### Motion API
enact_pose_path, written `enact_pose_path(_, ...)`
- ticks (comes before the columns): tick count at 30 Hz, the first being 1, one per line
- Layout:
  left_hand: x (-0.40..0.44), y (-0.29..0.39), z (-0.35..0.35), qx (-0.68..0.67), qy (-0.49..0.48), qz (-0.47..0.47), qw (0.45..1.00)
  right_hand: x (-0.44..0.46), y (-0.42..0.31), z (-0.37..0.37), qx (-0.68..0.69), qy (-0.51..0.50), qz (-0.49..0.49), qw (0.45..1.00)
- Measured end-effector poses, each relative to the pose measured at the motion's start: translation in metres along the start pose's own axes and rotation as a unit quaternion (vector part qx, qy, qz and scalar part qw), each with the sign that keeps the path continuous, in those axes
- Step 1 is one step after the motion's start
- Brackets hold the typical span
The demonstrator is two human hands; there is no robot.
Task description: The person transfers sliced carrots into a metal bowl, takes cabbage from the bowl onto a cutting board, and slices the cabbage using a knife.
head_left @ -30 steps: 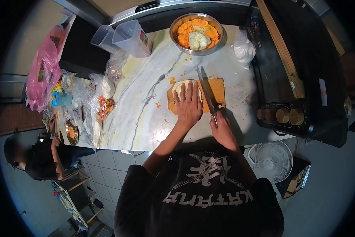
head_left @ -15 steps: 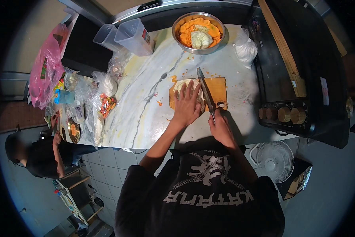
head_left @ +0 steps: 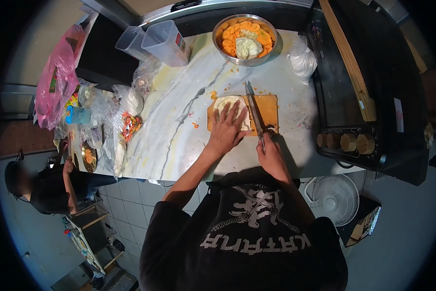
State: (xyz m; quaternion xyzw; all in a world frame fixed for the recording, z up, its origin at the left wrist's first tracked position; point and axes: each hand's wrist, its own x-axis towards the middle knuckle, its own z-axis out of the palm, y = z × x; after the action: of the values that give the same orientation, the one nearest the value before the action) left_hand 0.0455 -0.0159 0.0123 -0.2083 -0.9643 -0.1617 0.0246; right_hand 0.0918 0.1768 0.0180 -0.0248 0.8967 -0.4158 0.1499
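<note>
The right hand (head_left: 270, 154) is wrapped round the handle of a kitchen knife (head_left: 255, 110), its blade over the wooden cutting board (head_left: 268, 109) and its tip past the far edge. The left hand (head_left: 225, 130), fingers spread, lies on a pale, cabbage-like piece (head_left: 227, 100) at the board's left. Farther across the marbled counter (head_left: 179, 140), a steel bowl (head_left: 245, 61) holds carrot slices (head_left: 265, 39) and a pale chunk (head_left: 248, 48).

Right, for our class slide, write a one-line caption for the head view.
Left hand spread over pale food, rectangular orange-brown wooden board beneath; right hand holding a long metal-bladed knife.
</note>
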Motion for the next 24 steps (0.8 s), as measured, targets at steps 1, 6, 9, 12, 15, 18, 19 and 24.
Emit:
enact_pose_path(1,0.002,0.003,0.004,-0.004,0.025,-0.02,0.999,-0.002,-0.002,-0.001,0.009,0.021,-0.01,1.0)
enact_pose_path(6,0.006,0.014,0.013,-0.001,0.069,-0.062,0.996,-0.008,-0.013,-0.011,0.03,0.055,-0.006,0.998)
enact_pose_path(9,0.002,0.014,0.017,-0.037,0.101,-0.058,0.993,-0.012,-0.017,-0.013,0.022,0.06,-0.009,0.998)
enact_pose_path(12,-0.003,0.01,0.017,-0.029,0.094,-0.048,0.994,-0.015,-0.018,-0.01,-0.011,0.042,0.005,0.999)
enact_pose_path(15,-0.002,0.003,0.019,-0.014,0.101,-0.044,0.994,-0.014,-0.02,-0.003,-0.027,0.026,0.008,0.999)
enact_pose_path(18,-0.002,0.004,0.016,-0.03,0.105,-0.041,0.993,-0.014,-0.022,-0.002,-0.018,-0.013,0.029,0.999)
enact_pose_path(19,-0.002,0.003,0.016,-0.035,0.104,-0.042,0.993,-0.013,-0.02,0.001,-0.03,-0.01,0.024,0.999)
enact_pose_path(24,-0.003,0.003,0.012,-0.037,0.106,-0.035,0.993,-0.012,-0.014,0.009,-0.042,-0.007,0.014,0.999)
